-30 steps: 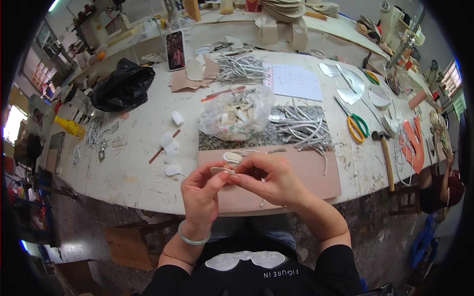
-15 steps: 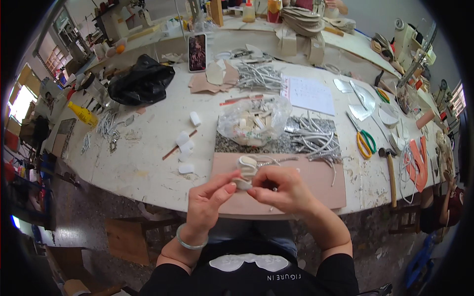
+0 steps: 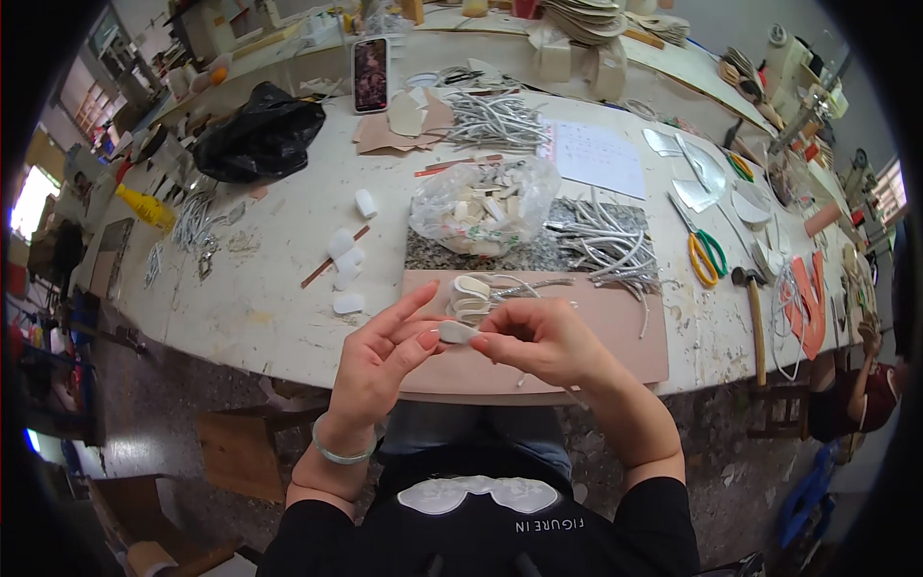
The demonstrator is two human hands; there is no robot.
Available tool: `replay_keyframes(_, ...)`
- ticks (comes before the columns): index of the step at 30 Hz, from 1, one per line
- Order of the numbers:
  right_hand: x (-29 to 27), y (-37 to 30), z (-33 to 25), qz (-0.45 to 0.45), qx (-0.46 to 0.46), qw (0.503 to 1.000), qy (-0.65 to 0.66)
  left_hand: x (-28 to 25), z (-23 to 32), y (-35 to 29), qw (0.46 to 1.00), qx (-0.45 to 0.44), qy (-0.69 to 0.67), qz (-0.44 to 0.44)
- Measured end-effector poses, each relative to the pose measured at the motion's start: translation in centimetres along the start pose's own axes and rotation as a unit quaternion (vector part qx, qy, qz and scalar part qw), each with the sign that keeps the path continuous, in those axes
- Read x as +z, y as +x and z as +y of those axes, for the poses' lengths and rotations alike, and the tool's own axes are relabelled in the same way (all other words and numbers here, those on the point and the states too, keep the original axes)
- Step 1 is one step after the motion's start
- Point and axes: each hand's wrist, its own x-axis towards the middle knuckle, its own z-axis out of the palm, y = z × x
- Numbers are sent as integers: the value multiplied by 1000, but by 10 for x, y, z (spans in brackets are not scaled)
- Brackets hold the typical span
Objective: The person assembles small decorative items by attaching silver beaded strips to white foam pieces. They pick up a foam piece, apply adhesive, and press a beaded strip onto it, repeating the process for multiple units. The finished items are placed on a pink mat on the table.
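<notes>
Above the near part of a pinkish-tan board (image 3: 606,346), a small cream-white strap-like piece (image 3: 456,333) is held between both hands. My left hand (image 3: 380,356) pinches its left end between thumb and fingers, with the index finger stretched out. My right hand (image 3: 548,341) grips the other end with thumb and curled fingers. Just beyond them, a small stack of folded cream pieces (image 3: 471,296) rests on the board, and a thin silvery cord (image 3: 529,285) runs to the right from it. The fingers partly hide the held piece.
Behind the board, a clear plastic bag (image 3: 433,207) of cream pieces and silver cords (image 3: 601,240) lie on a speckled slab (image 3: 423,255). White pieces (image 3: 348,304) are at left. Scissors (image 3: 707,255) and a hammer (image 3: 755,317) lie right; a phone (image 3: 370,75) stands far back.
The whole view has shifted slightly, moving the bench up and left in the picture. My left fingers are more spread out. Both hands still hold the piece, and the stack shows more clearly.
</notes>
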Motion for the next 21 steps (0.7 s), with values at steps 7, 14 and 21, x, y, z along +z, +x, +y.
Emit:
replay_keyframes(7, -3, -20, -10, 63, -52, 996, 26, -102, -28, 31, 893, 38, 398, 206)
replay_keyframes(14, -7, -11, 9, 15, -160, 985, -56, -120, -58, 24, 812, 47, 560, 158)
replay_keyframes(21, -6, -12, 1, 27, -185, 966, -180, -123, -74, 21, 951, 16, 262, 163)
